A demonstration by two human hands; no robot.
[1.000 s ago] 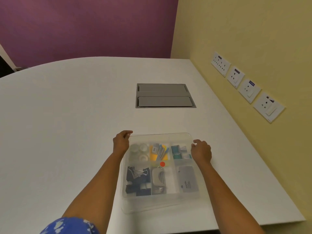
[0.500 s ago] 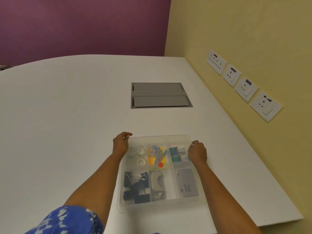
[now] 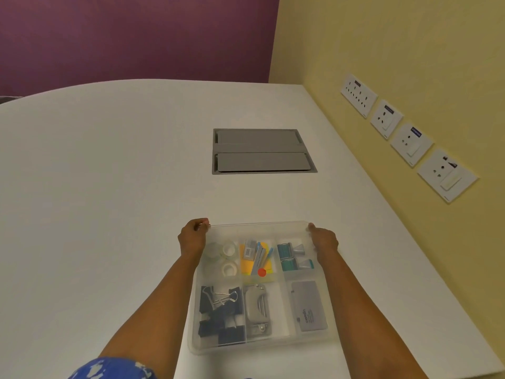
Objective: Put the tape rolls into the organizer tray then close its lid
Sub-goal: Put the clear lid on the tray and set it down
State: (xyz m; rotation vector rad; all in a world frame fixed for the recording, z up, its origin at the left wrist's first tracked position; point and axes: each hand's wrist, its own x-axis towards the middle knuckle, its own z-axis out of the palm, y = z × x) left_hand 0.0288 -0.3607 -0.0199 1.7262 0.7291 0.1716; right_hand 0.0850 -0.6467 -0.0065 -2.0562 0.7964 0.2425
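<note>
A clear plastic organizer tray point(image 3: 273, 347) lies on the white table, near its front edge. Its clear lid point(image 3: 259, 227) lies flat over the compartments. My left hand point(image 3: 192, 236) grips the lid's far left corner. My right hand point(image 3: 323, 239) grips its far right corner. Clear tape rolls point(image 3: 228, 259) show through the lid in the far left compartment. The other compartments hold black binder clips point(image 3: 218, 313), a grey stapler point(image 3: 257, 307), yellow sticky notes point(image 3: 250, 265), teal clips point(image 3: 289, 257) and a grey card case point(image 3: 310, 309).
A grey cable hatch point(image 3: 261, 151) is set flush into the white table point(image 3: 95, 201) beyond the tray. A yellow wall with several white socket plates point(image 3: 410, 143) runs along the table's right edge. A purple wall stands at the back.
The lid has come down flatter over the tray, with both hands staying at its far corners. The camera has shifted slightly.
</note>
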